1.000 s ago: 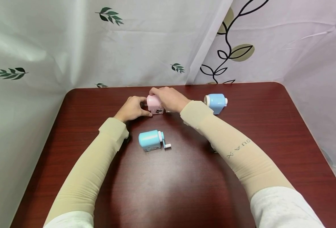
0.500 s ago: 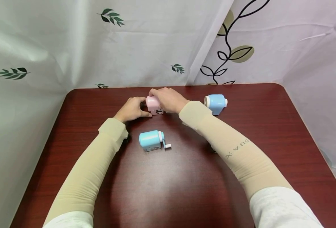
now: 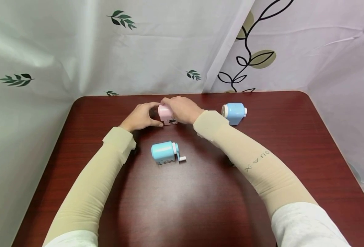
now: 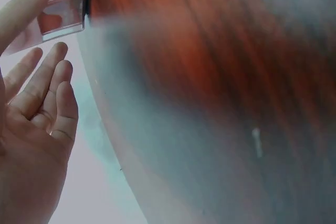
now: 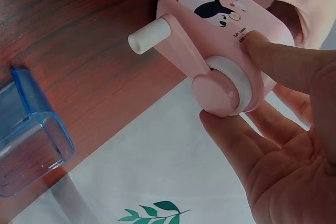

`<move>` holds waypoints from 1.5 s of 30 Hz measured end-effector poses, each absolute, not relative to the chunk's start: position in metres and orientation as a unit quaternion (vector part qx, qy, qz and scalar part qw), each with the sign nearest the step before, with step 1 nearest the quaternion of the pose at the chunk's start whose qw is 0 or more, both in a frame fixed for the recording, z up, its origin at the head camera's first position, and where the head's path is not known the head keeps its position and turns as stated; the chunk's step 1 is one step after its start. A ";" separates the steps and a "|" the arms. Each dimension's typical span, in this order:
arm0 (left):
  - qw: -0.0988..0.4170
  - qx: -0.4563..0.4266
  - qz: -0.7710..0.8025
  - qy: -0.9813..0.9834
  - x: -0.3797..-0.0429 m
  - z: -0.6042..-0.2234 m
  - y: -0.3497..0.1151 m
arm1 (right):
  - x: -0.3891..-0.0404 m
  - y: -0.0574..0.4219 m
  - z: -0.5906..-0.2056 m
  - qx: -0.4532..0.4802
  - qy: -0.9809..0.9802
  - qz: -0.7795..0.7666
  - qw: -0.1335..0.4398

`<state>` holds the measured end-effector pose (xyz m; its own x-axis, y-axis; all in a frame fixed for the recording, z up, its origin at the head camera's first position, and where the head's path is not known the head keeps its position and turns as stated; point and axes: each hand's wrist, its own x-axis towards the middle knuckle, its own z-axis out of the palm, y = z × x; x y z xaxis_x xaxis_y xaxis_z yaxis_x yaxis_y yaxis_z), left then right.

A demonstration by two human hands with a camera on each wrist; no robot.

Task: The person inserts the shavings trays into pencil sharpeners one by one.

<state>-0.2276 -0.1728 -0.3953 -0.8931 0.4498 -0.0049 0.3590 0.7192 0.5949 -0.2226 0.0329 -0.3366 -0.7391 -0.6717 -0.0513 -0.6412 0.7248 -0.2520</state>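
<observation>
A pink hand-crank pencil sharpener [image 3: 165, 112] with a panda print stands near the table's back edge. My right hand [image 3: 183, 109] grips it from the right, thumb on its printed face [image 5: 215, 11] and fingers on the far side. In the right wrist view its crank [image 5: 181, 45] and white handle point away from the palm. My left hand [image 3: 138, 117] is at its left side, thumb and fingers spread apart. The left wrist view has the left hand's fingers [image 4: 44, 85] nearly straight, beside the sharpener's clear drawer [image 4: 63, 11]; whether the thumb touches it I cannot tell.
A teal pencil sharpener [image 3: 162, 151] stands nearer me, crank to the right. A blue sharpener [image 3: 235, 112] is on the back right; a clear blue drawer [image 5: 31, 140] shows in the right wrist view. Something small is mostly hidden under my right forearm. White curtains border the table [image 3: 182, 206].
My left hand has shifted slightly left, and its thumb has drawn back from the pink sharpener. The right hand keeps its grip with hardly any movement.
</observation>
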 end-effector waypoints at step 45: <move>0.084 0.295 0.151 0.940 -0.236 -0.291 -0.064 | -0.241 0.186 -0.302 -0.288 0.945 -0.098 0.117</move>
<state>-0.2355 -0.0640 -0.2914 -0.8115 0.5803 -0.0689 0.5295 0.7800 0.3333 -0.2410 0.1862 -0.3016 -0.8067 -0.5675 -0.1648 -0.5214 0.8148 -0.2534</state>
